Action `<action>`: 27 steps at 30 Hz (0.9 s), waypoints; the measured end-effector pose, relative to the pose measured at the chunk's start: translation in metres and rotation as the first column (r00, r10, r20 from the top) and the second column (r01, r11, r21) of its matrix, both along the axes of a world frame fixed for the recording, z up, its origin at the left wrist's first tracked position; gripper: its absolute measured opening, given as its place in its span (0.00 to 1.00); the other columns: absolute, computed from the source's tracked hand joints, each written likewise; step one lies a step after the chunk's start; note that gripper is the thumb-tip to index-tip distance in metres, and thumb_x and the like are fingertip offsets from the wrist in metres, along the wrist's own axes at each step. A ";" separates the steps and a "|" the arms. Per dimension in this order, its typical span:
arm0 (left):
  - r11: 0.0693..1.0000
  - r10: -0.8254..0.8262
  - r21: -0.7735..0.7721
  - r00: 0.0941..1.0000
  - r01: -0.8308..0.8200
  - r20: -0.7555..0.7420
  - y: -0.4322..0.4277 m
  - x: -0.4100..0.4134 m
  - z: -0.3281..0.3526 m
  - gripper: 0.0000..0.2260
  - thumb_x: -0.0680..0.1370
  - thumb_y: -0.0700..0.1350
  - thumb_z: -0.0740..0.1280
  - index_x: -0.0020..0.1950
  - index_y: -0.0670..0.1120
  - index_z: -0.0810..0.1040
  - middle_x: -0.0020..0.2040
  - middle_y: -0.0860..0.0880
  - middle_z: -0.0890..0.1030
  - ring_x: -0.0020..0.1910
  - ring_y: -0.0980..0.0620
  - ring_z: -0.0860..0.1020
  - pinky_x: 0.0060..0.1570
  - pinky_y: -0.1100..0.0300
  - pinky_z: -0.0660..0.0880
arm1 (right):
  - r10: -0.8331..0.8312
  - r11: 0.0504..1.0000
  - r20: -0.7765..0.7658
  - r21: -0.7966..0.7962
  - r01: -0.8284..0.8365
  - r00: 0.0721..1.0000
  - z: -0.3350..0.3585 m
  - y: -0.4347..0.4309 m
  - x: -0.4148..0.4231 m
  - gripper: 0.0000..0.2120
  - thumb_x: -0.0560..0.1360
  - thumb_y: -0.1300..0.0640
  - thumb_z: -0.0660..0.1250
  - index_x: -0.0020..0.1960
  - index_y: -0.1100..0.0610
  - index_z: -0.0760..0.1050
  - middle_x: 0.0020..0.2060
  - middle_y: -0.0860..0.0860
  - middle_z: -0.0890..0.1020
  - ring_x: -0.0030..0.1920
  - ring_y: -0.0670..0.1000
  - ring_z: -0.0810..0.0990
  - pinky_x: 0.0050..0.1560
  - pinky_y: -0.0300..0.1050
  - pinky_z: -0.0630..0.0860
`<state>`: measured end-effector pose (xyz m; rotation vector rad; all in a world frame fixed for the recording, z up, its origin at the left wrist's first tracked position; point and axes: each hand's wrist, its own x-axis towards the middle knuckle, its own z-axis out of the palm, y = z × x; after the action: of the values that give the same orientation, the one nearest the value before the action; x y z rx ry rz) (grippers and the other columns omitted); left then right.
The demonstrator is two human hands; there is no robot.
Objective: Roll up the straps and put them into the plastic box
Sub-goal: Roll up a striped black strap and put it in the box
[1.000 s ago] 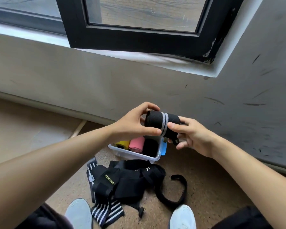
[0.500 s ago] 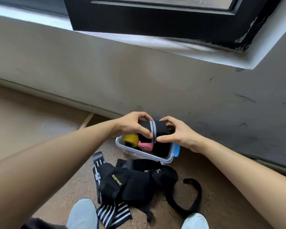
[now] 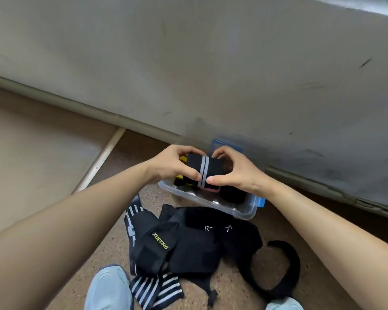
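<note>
One: How much was altered since a second before?

Two: The window frame, seen across the top then, was no longer in view; only the scuffed wall [image 3: 211, 63] and the floor [image 3: 229, 285] were shown. The rolled strap [image 3: 203, 168], held up well clear of the plastic box [image 3: 211, 203] then, had been brought down to the mouth of the box.

One: How was the roll held?

Two: It was gripped from both ends. The left hand [image 3: 173, 166] was curled round its left end and the right hand [image 3: 238, 173] round its right end. The fingers [image 3: 189, 151] were closed over the far side of the roll. Both thumbs were pressed on the near side, one on each side of the grey stripe.

One: Where was it placed relative to the box?

Two: It was held over the middle of the box, above a pink roll [image 3: 211, 189] and beside a yellow roll [image 3: 179, 179]. A black roll [image 3: 232, 195] was lodged lower and to the right. Whether the others were touched by it could not be told. Loose straps [image 3: 188, 242] were heaped on the floor just in front of the box, against a pale shoe [image 3: 108, 289].
</note>
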<state>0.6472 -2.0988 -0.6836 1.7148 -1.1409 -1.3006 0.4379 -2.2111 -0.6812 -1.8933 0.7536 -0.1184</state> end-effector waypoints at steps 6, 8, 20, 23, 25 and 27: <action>0.998 0.047 -0.056 0.974 -0.035 0.223 0.011 0.006 -0.038 0.30 0.69 0.47 0.82 0.70 0.52 0.77 0.62 0.52 0.81 0.59 0.50 0.81 0.56 0.60 0.80 | 0.073 0.996 -0.012 0.054 -0.072 0.997 -0.040 -0.013 0.022 0.24 0.68 0.56 0.80 0.62 0.47 0.78 0.58 0.46 0.82 0.58 0.47 0.80 0.55 0.42 0.76; 0.988 0.113 -0.140 0.906 -0.060 0.409 0.028 0.008 -0.047 0.31 0.68 0.56 0.78 0.70 0.53 0.77 0.62 0.55 0.79 0.59 0.55 0.78 0.58 0.55 0.78 | 0.067 0.994 -0.030 0.086 -0.064 0.997 -0.056 -0.012 0.027 0.24 0.65 0.49 0.79 0.59 0.40 0.77 0.60 0.48 0.81 0.61 0.52 0.81 0.56 0.56 0.79; 0.974 0.221 -0.182 0.763 -0.138 0.607 0.072 -0.001 -0.078 0.42 0.72 0.61 0.76 0.81 0.48 0.64 0.75 0.51 0.70 0.71 0.51 0.71 0.63 0.56 0.70 | 0.218 0.976 -0.142 0.040 -0.214 0.966 -0.094 -0.011 0.041 0.23 0.70 0.45 0.77 0.63 0.45 0.77 0.60 0.53 0.79 0.62 0.53 0.78 0.61 0.56 0.78; 0.973 0.222 -0.185 0.771 -0.137 0.596 0.073 0.000 -0.080 0.42 0.72 0.61 0.76 0.81 0.48 0.64 0.75 0.51 0.70 0.70 0.51 0.72 0.65 0.54 0.72 | 0.253 0.953 -0.222 -0.112 -0.282 0.942 -0.095 -0.010 0.049 0.23 0.72 0.43 0.76 0.65 0.46 0.77 0.55 0.48 0.77 0.57 0.48 0.77 0.58 0.50 0.77; 0.971 0.229 -0.192 0.782 -0.142 0.579 0.075 -0.001 -0.082 0.42 0.73 0.61 0.76 0.82 0.48 0.63 0.75 0.52 0.69 0.68 0.52 0.73 0.64 0.54 0.73 | 0.269 0.912 -0.274 -0.237 -0.336 0.923 -0.090 -0.009 0.053 0.25 0.71 0.42 0.77 0.65 0.46 0.78 0.49 0.45 0.74 0.49 0.43 0.75 0.51 0.46 0.74; 0.970 0.230 -0.196 0.789 -0.141 0.570 0.076 -0.002 -0.084 0.42 0.73 0.62 0.75 0.82 0.48 0.62 0.76 0.53 0.68 0.68 0.52 0.73 0.63 0.54 0.73 | 0.262 0.845 -0.350 -0.367 -0.389 0.899 -0.083 -0.008 0.054 0.26 0.70 0.38 0.76 0.66 0.45 0.79 0.48 0.44 0.72 0.47 0.44 0.72 0.44 0.42 0.68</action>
<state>0.6452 -2.0226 -0.7676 2.1289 -1.3157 -0.5414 0.4916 -2.2195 -0.7643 -2.4765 0.6099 0.2362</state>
